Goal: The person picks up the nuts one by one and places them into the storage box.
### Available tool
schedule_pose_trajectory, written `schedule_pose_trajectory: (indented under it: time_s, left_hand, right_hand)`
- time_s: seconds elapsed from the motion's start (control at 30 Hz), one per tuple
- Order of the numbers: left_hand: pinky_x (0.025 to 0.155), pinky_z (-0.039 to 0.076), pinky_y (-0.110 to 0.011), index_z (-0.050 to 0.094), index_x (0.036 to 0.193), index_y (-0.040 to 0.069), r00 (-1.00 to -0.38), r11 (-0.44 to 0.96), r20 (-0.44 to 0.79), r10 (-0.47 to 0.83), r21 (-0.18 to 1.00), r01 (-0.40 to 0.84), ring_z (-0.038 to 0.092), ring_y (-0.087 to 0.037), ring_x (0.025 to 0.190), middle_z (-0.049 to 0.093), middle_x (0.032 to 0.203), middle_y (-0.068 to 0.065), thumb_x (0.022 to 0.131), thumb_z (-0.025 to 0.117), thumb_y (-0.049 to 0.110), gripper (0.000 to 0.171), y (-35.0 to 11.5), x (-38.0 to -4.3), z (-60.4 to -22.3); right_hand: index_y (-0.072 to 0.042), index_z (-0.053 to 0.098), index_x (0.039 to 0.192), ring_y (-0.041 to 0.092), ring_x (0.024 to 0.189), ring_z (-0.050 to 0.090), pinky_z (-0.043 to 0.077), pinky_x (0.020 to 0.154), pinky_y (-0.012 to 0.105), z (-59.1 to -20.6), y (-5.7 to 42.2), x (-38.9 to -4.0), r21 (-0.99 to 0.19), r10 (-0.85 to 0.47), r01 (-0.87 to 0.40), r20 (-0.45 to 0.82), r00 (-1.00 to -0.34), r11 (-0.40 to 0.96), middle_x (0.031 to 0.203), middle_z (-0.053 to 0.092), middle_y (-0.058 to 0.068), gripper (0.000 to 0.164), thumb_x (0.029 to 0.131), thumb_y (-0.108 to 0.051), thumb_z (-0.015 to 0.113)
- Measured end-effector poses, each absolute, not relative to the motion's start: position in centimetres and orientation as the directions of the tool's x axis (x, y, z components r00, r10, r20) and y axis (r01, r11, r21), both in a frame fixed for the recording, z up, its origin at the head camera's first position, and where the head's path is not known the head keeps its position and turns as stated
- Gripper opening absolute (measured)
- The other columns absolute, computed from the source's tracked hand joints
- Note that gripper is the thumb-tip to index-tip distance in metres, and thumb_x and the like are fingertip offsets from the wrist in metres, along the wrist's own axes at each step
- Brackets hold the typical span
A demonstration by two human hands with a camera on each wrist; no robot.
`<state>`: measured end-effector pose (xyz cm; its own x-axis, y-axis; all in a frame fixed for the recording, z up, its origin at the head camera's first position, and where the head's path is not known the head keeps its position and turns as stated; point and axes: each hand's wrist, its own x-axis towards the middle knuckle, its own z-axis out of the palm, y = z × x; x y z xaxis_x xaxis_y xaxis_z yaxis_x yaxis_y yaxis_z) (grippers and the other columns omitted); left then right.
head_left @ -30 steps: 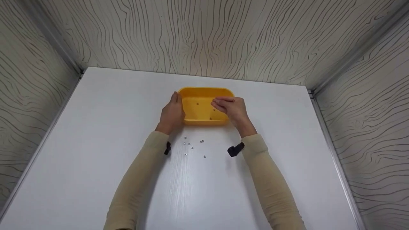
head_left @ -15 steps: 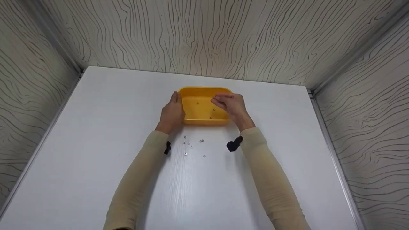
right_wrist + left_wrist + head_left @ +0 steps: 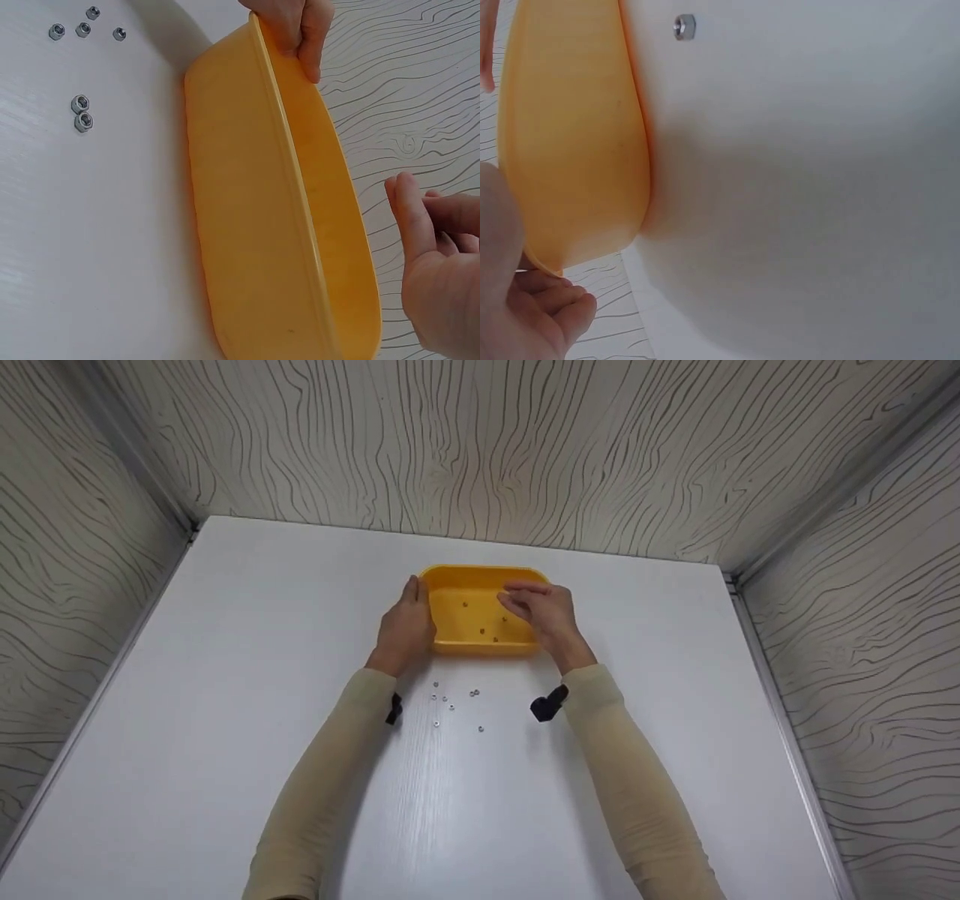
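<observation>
A yellow plastic bin (image 3: 469, 649) rests on the white table, with several small metal nuts (image 3: 482, 631) on its floor. My left hand (image 3: 405, 626) grips the bin's left end by the rim; in the left wrist view its fingers (image 3: 555, 304) curl at the rim's corner. Over the bin's right part hovers my right hand (image 3: 547, 611). Its thumb and fingers (image 3: 416, 217) are loosely bent, and no nut shows between them. More hex lock nuts (image 3: 82, 112) lie loose on the table in front of the bin.
The white table (image 3: 225, 720) spreads around the bin on all sides. Behind it stands a wood-patterned wall (image 3: 480, 450), with similar panels left and right. A dark wrist camera (image 3: 547, 705) sticks out from the right sleeve.
The nut pinched in my right hand has been let go, and one more nut now lies on the bin's floor. My right hand rose slightly, then sank a little. The left hand stayed put.
</observation>
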<state>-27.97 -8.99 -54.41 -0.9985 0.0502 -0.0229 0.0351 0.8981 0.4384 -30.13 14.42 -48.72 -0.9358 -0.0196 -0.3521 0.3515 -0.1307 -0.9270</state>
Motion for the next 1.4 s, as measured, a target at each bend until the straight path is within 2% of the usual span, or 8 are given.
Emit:
schedule_pose_trajectory:
  time_s: [0.23,0.47,0.63,0.77,1.0,1.23,1.4]
  left_hand:
    - [0.129,0.036,-0.044,0.01,0.168,0.002,-0.998,0.863,-0.056,0.028,0.504,-0.004,0.033,-0.031,0.16,0.019,0.177,-0.017,0.114,0.04,0.019,0.064,-8.9,-27.9,-54.4]
    - [0.128,0.038,-0.045,0.019,0.166,-0.002,-0.998,0.903,-0.026,0.052,0.428,0.035,0.035,-0.033,0.159,0.023,0.174,-0.021,0.113,0.042,0.015,0.06,-8.9,-28.1,-54.4]
    - [0.132,0.029,-0.046,0.014,0.168,0.001,-0.999,0.869,-0.038,0.029,0.494,0.006,0.027,-0.031,0.163,0.019,0.176,-0.018,0.114,0.038,0.018,0.061,-9.0,-27.9,-54.2]
    - [0.133,0.025,-0.046,0.012,0.168,0.002,-0.999,0.878,-0.026,0.037,0.479,0.02,0.023,-0.031,0.164,0.017,0.177,-0.017,0.115,0.036,0.02,0.062,-9.1,-27.8,-54.2]
    - [0.132,0.029,-0.047,0.017,0.167,-0.002,-0.998,0.911,-0.009,0.067,0.409,0.058,0.026,-0.033,0.163,0.02,0.175,-0.021,0.114,0.039,0.017,0.06,-9.0,-27.9,-54.6]
    - [0.131,0.03,-0.046,0.015,0.167,0.0,-0.998,0.896,-0.007,0.057,0.441,0.048,0.027,-0.031,0.163,0.02,0.176,-0.02,0.114,0.038,0.018,0.061,-9.0,-27.8,-54.8]
    - [0.128,0.038,-0.045,0.017,0.166,-0.002,-0.998,0.911,0.004,0.065,0.408,0.061,0.037,-0.033,0.158,0.022,0.175,-0.021,0.112,0.045,0.017,0.064,-9.0,-28.0,-54.8]
  right_hand:
    - [0.002,0.069,0.132,0.02,0.106,0.077,0.064,0.094,0.029,-48.8,15.1,-29.8,-0.934,-0.03,0.345,-0.344,-0.938,-0.093,0.124,0.073,0.014,0.031,0.105,-0.013,0.063]
    - [0.003,0.067,0.135,0.017,0.106,0.076,0.064,0.096,0.027,-48.9,15.8,-29.4,-0.945,-0.038,0.328,-0.327,-0.944,-0.015,0.119,0.076,0.008,0.037,0.103,-0.016,0.067]
    - [0.002,0.071,0.128,0.016,0.106,0.076,0.064,0.096,0.027,-48.6,15.9,-28.8,-0.958,-0.065,0.286,-0.285,-0.956,0.0,0.115,0.078,0.005,0.032,0.102,-0.017,0.069]
    - [0.002,0.072,0.125,0.018,0.104,0.076,0.064,0.095,0.029,-48.4,15.8,-28.2,-0.97,-0.119,0.243,-0.243,-0.963,0.018,0.115,0.078,0.008,0.031,0.102,-0.018,0.07]
    - [-0.003,0.073,0.122,0.019,0.105,0.075,0.065,0.095,0.031,-48.3,15.4,-26.9,-0.97,-0.197,0.236,-0.244,-0.949,0.065,0.119,0.076,0.009,0.028,0.102,-0.023,0.07]
    - [-0.001,0.073,0.12,0.022,0.104,0.075,0.066,0.094,0.035,-48.2,14.7,-25.6,-0.976,-0.263,0.195,-0.215,-0.941,0.098,0.118,0.076,0.012,0.026,0.101,-0.018,0.071]
    - [-0.003,0.075,0.12,0.022,0.103,0.076,0.066,0.094,0.035,-48.6,14.2,-24.9,-0.971,-0.297,0.191,-0.226,-0.928,0.145,0.117,0.076,0.012,0.026,0.1,-0.018,0.073]
